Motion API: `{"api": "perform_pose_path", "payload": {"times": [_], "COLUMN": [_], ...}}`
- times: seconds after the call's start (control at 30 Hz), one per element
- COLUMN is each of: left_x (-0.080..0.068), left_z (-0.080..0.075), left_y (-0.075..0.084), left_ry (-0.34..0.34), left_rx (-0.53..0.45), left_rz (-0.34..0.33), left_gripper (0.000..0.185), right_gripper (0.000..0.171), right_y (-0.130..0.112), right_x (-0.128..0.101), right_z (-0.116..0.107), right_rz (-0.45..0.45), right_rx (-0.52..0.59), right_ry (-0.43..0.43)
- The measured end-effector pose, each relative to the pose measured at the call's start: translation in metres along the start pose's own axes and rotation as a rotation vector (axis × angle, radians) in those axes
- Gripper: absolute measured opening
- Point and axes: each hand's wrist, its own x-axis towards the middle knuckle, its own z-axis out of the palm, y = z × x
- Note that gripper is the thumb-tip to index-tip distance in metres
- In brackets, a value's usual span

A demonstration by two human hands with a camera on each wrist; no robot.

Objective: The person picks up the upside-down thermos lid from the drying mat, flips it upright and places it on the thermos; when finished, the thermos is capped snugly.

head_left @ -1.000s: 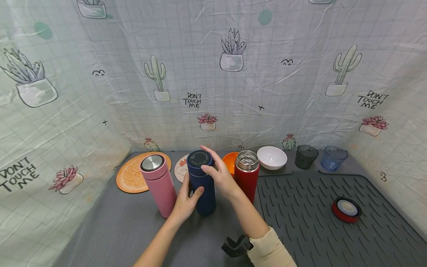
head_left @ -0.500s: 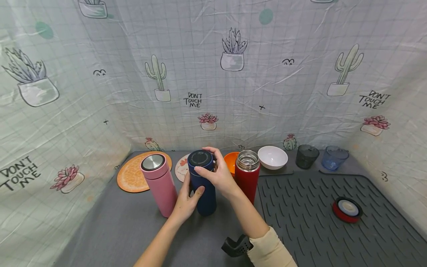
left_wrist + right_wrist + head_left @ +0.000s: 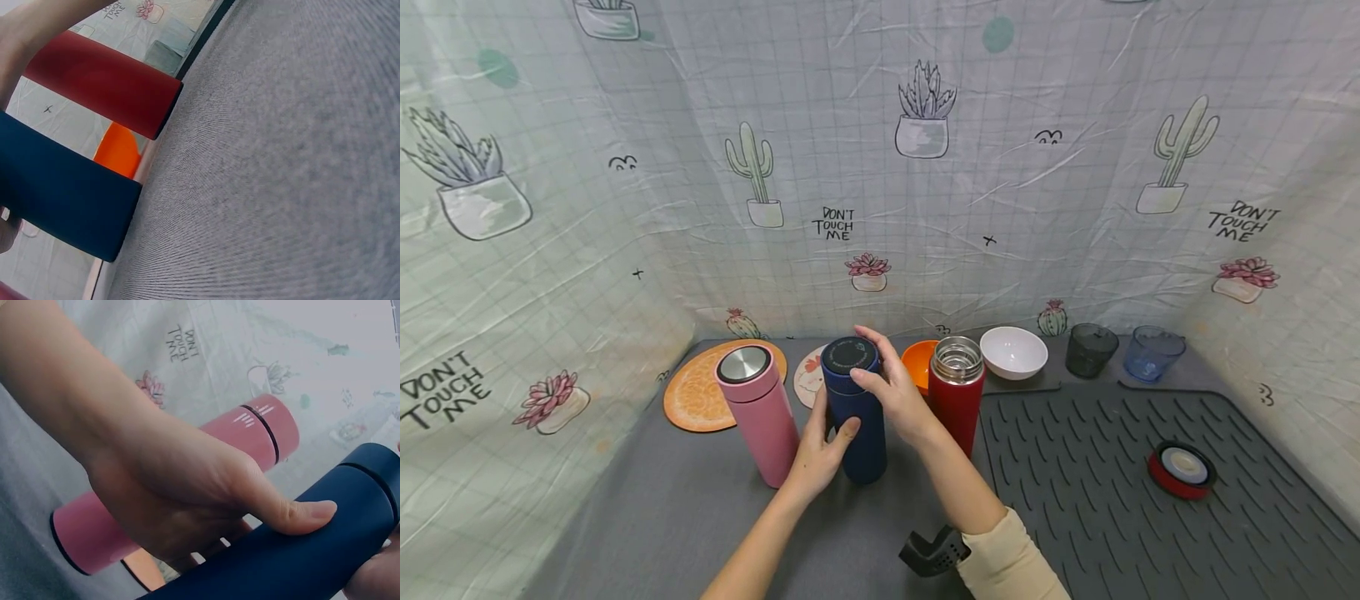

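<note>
A dark blue thermos [image 3: 865, 446] stands upright on the grey table. My left hand [image 3: 816, 458] grips its body from the left, with the thumb [image 3: 306, 512] across the front. At its top, my right hand [image 3: 898, 396] holds the blue lid [image 3: 850, 357], thumb in front and fingers around the far side. The lid sits on the bottle. Just left of my left hand stands a pink thermos [image 3: 763, 425] with a silver-topped lid. To the right of the blue one, partly behind my right wrist, is a red thermos [image 3: 957, 408] without a lid, its steel mouth showing.
On the dark ridged mat [image 3: 1075, 500] lies a red and black lid [image 3: 1182, 469]. Along the back stand an orange bowl [image 3: 917, 362], a white bowl [image 3: 1012, 353], a dark cup [image 3: 1088, 352] and a blue cup [image 3: 1152, 354]. An orange-slice placemat [image 3: 696, 392] lies behind the pink thermos.
My right hand's thumb swept left across the lid's front, then came back right, and the fingers shifted around the rim. The left hand and the thermoses stayed in place.
</note>
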Motion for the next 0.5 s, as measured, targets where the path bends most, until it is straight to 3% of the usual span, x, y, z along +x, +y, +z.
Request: {"api": "perform_pose_path", "payload": {"times": [0.4, 0.5], "left_x": [0.0003, 0.0006], "left_z": [0.0009, 0.001], "left_y": [-0.0004, -0.0002], "left_ry": [0.01, 0.009], "left_rx": [0.009, 0.014], "left_rz": [-0.006, 0.004], "left_gripper": [0.064, 0.065], "right_gripper": [0.058, 0.058], "right_y": [-0.0026, -0.0008], "right_x": [0.0, 0.0008], "right_z": [0.0006, 0.0011], "right_rz": [0.026, 0.012], "right_rx": [0.04, 0.026], "right_ry": [-0.006, 0.029]}}
